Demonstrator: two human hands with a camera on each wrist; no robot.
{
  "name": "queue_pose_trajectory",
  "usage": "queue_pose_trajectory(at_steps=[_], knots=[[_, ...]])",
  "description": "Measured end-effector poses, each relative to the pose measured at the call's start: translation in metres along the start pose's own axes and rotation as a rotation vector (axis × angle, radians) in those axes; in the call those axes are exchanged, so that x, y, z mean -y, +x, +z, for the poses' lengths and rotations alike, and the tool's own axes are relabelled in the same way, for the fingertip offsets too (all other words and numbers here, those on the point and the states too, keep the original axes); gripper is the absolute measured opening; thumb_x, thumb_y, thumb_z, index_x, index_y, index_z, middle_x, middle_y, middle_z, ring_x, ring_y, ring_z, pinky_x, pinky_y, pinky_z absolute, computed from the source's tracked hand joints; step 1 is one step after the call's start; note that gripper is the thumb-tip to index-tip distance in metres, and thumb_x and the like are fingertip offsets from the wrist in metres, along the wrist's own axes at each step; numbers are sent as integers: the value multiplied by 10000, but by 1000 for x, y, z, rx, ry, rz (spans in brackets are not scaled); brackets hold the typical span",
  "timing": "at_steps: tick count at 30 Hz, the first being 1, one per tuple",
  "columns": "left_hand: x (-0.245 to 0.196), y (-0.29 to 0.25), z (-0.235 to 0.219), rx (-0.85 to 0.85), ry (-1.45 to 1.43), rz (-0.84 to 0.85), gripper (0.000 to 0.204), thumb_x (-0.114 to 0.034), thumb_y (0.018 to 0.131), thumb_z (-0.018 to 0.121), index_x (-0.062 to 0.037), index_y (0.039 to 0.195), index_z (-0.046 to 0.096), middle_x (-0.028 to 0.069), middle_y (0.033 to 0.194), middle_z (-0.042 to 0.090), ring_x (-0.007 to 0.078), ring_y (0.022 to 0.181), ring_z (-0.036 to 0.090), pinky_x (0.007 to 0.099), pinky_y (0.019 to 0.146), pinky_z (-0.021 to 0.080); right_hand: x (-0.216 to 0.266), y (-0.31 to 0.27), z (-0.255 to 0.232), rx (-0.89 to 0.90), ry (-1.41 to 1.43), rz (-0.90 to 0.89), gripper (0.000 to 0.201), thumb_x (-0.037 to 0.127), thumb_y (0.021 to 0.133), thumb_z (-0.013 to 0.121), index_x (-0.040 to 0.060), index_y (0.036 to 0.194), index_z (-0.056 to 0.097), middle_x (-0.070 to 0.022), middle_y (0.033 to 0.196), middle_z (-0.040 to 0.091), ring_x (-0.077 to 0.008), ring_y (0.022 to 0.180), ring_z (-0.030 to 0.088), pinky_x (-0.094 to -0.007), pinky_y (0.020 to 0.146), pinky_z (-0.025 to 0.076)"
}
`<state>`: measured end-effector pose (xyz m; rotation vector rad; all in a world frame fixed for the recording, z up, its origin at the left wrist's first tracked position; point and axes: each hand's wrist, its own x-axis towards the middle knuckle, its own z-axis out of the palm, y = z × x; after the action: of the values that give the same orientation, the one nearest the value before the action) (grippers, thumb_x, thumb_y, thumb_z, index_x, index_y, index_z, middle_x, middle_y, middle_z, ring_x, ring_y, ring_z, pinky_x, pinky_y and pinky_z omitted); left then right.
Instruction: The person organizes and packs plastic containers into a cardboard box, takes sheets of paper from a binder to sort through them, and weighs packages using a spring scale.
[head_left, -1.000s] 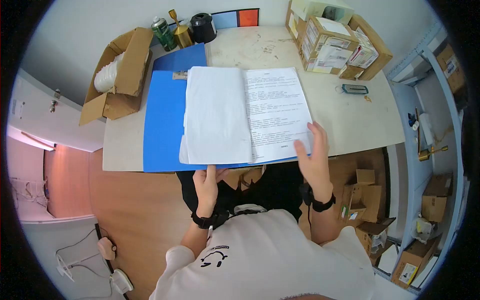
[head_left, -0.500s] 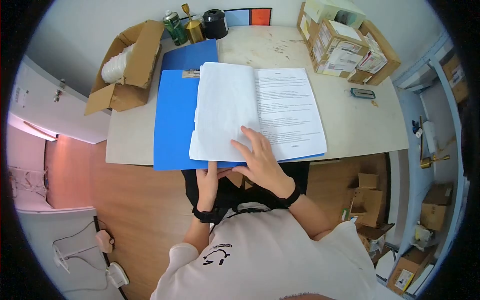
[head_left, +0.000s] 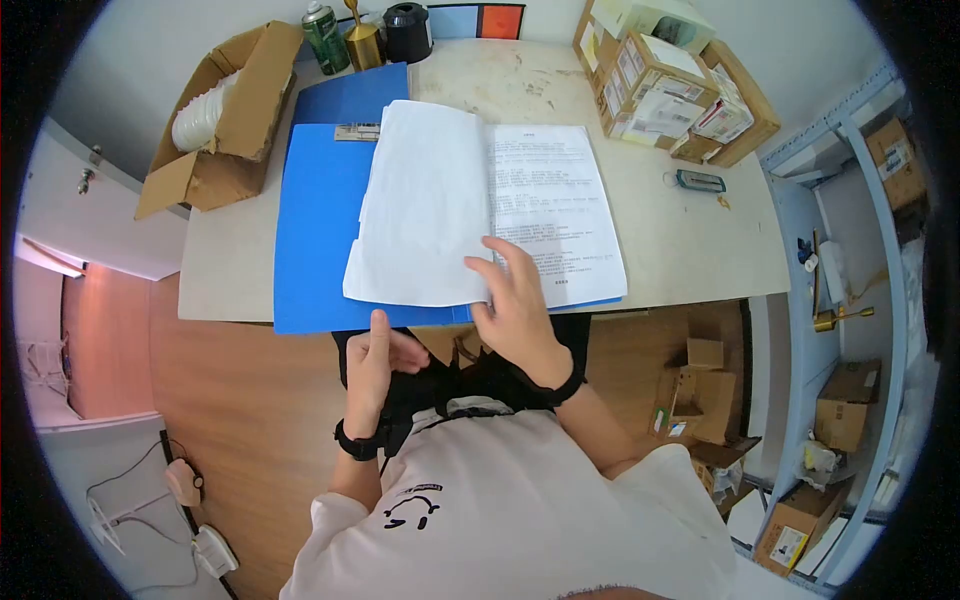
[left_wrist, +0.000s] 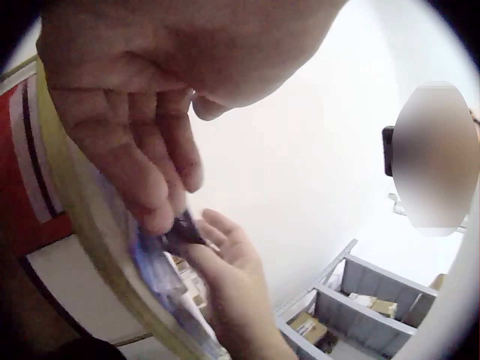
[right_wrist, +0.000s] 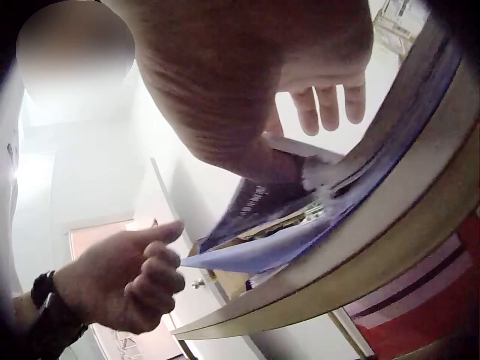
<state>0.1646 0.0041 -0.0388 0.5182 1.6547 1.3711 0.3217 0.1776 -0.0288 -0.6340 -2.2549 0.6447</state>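
Observation:
A thick stack of printed pages [head_left: 545, 190] lies spread in a blue clip folder [head_left: 315, 220] on the table. Blank backs [head_left: 420, 200] of turned sheets face up on the left half, and that half is raised off the folder. My right hand [head_left: 518, 315] holds the sheets at their lower edge near the fold, thumb at the edge and fingers over the paper. Below the folder's front edge, my left hand [head_left: 375, 365] is off the paper, thumb up and fingers loosely bent. In the right wrist view, the left hand [right_wrist: 127, 281] stands beside the folder's blue corner [right_wrist: 247, 259].
An open carton [head_left: 225, 130] holding white rolls stands at the table's left. Behind the folder are a green spray can [head_left: 325, 40], a brass object [head_left: 364, 45] and a black container [head_left: 408, 35]. Boxes [head_left: 660, 90] fill the back right corner, near a small teal tool [head_left: 698, 181].
My right hand came from the right page to the lower edge near the fold. The left hand let go of the folder's front edge and drew back. The turned sheets are now lifted.

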Motion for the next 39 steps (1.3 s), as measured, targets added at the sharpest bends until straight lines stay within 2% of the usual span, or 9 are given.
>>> queue_pose_trajectory(at_steps=[6,12,18,20,24,29,31,34,39], knots=[[-37,10,34,-144,-167,300,442,-341,1103,447,33,1338,464,170,1342,525,232,1121,642,342,922,545,8,9,19,-147,138,75,213,6,830,685,32,1031,622,-177,1168,625,-383,1040,606,-455,899,491],[-46,35,69,-151,120,573,569,-164,964,696,27,1394,376,218,1315,478,272,1172,566,389,987,479,-11,-18,5,-197,217,229,193,-3,823,689,0,997,604,-188,1018,651,-392,973,620,-475,840,494],[-78,43,128,275,644,1025,540,-121,859,730,-60,1360,536,293,1524,372,523,1343,437,537,1116,401,-13,-39,-9,-201,126,121,222,21,787,709,2,983,604,-192,984,632,-409,901,596,-492,743,458],[-70,52,143,420,808,1148,509,-108,875,713,-46,1356,558,224,1501,443,427,1330,486,489,1117,404,-16,-48,-18,-214,163,147,234,23,793,707,0,1001,601,-196,989,628,-403,905,594,-483,749,455],[-62,65,153,583,556,1037,411,-80,894,688,-66,1297,611,174,1396,566,382,1245,571,450,1056,470,-27,-74,-40,-376,127,266,176,21,867,679,6,932,516,-157,904,529,-333,805,526,-394,748,444],[-64,99,114,170,770,913,324,-51,871,699,-12,1186,634,198,1139,653,385,1079,624,424,938,514,-32,-83,-68,-530,109,383,161,-14,903,639,16,881,482,-112,876,515,-223,793,515,-329,728,435],[-51,126,79,-36,1009,698,530,-153,857,748,-13,1329,552,223,1095,650,379,1049,631,413,914,515,-28,-75,-69,-494,148,370,142,-24,900,634,16,889,498,-114,881,525,-224,801,527,-329,740,446],[-74,140,62,88,785,336,602,-208,854,772,-15,1367,522,191,1049,656,327,999,648,389,879,525,-28,-57,-63,-342,201,308,137,-59,854,636,12,940,557,-143,926,569,-299,867,588,-368,794,483],[-74,155,62,165,924,395,726,-205,811,824,-59,1431,475,170,1028,651,302,985,648,377,873,526,-39,-31,-51,-165,133,204,211,8,841,683,26,1027,583,-170,1063,587,-365,1011,583,-440,882,468]])
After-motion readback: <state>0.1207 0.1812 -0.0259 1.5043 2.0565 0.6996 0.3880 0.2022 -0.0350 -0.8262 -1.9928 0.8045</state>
